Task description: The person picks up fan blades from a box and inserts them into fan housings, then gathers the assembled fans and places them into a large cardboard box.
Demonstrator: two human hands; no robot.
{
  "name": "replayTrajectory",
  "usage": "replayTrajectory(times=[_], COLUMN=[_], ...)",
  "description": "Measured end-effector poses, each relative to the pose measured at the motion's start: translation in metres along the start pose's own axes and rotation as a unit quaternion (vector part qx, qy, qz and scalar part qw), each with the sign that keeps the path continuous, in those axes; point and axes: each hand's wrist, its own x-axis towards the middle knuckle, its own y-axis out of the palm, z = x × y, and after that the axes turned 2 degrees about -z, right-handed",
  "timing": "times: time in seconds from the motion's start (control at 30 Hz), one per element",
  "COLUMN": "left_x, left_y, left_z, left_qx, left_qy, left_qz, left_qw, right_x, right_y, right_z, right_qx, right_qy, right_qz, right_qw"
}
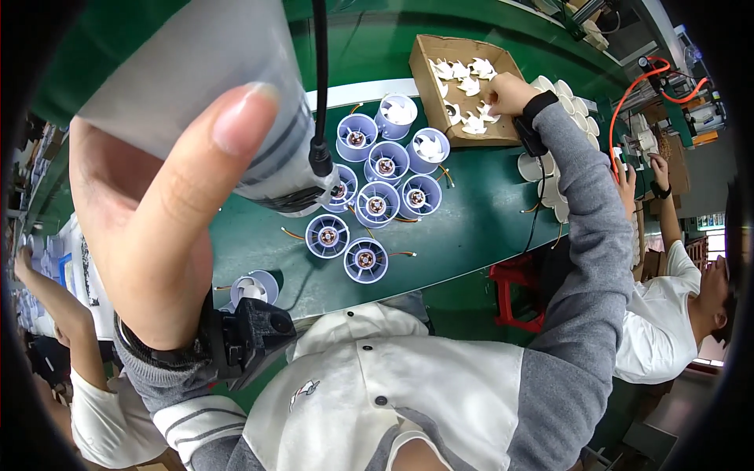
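Observation:
Close in front of the camera, my left hand (173,212) is closed round a large, pale translucent cylinder (212,63) with dark bands at its lower end. A black cord (320,78) with a thick connector hangs beside it. My right hand (505,96) reaches into an open cardboard box (440,135) of white fan blades (470,85). Its fingers are curled down on one white fan blade (488,115), partly hidden by them. Between the hands, several pale lilac round fan housings (377,206) stand on the green table, with copper-coloured centres and thin wires. White fan blades sit inside two at the back (428,147).
One housing with a blade (253,289) lies near the table's front edge. White cups (550,191) stand right of the box. Co-workers sit at left (102,408) and right (660,322). A red stool (514,302) stands below the table, and an orange hose (620,110) curves at right.

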Motion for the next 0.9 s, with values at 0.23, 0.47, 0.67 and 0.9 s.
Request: replayTrajectory(times=[0.23, 0.47, 0.67, 0.9], left_x=[0.002, -0.001, 0.000, -0.005], left_y=[0.003, 0.003, -0.002, 0.000], left_z=[0.001, 0.002, 0.005, 0.011], left_qx=[0.001, -0.005, 0.008, -0.005], left_qy=[0.011, 0.014, 0.005, 0.023], left_qz=[-0.020, -0.043, -0.061, -0.065], left_qw=[1.000, 0.999, 0.998, 0.998], right_x=[0.009, -0.032, -0.111, -0.123], right_y=[0.002, -0.037, -0.018, -0.028], right_z=[-0.001, 0.045, 0.136, 0.159], right_qx=[-0.020, 0.223, 0.878, 0.626], right_qy=[0.048, 0.017, -0.252, -0.131], right_qz=[0.021, -0.234, -0.118, -0.129], right_qw=[0.998, 0.946, 0.390, 0.758])
